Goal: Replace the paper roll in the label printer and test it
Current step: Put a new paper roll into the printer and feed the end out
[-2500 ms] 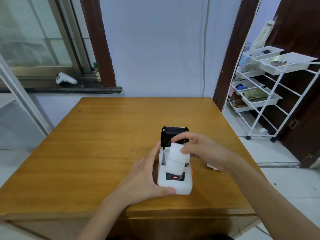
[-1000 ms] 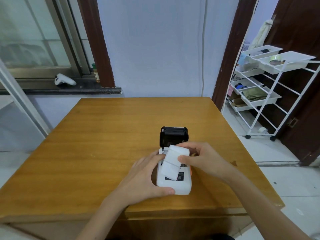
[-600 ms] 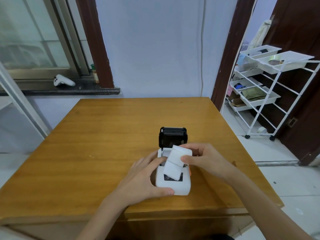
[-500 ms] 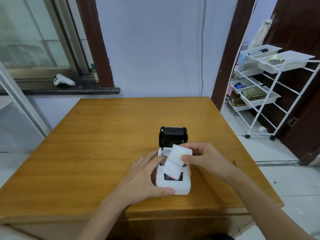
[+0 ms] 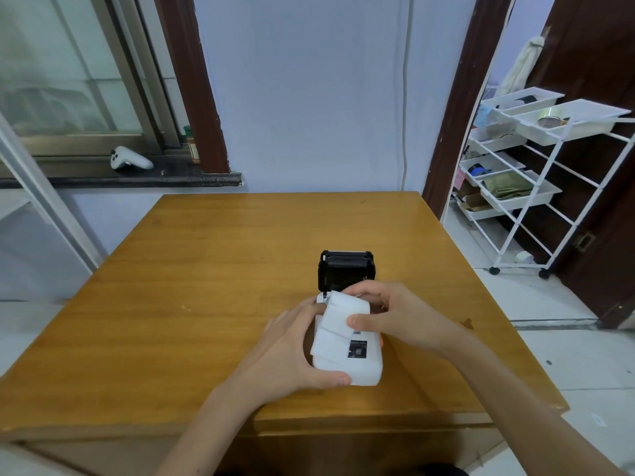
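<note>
A: Where's the roll now?

B: In my right hand (image 5: 395, 319), fingers (image 5: 357, 321) closed on it. The roll (image 5: 345, 312) sits at the mouth of the printer (image 5: 357, 359), w/ a loose tail of labels hanging down over the white front. Lid (image 5: 345, 269) is open, standing up at the back. Left hand (image 5: 292, 352) is wrapped round the printer's left side, thumb across the front bottom corner, holding it down.

A: Is it seated yet?

B: Can't tell, my fingers cover the bay. I'd guess not quite.

A: So how do I do it right?

B: Keep the left grip firm so the body doesn't skid on the worktop (image 5: 223, 269). Lower the roll square btwn the bay walls, not tilted. Leave the tail out over the front edge so it lies flat across the slot, then shut the lid on it. If the tail folds under, it'll prob jam on the test print.

A: Room to move?

B: Plenty. Worktop is bare to the left and behind the lid. Printer is near the front edge tho, and not far from the right edge, so I'd press down, not toward me. Rack (image 5: 536, 173) is off to the right, well apart
</note>
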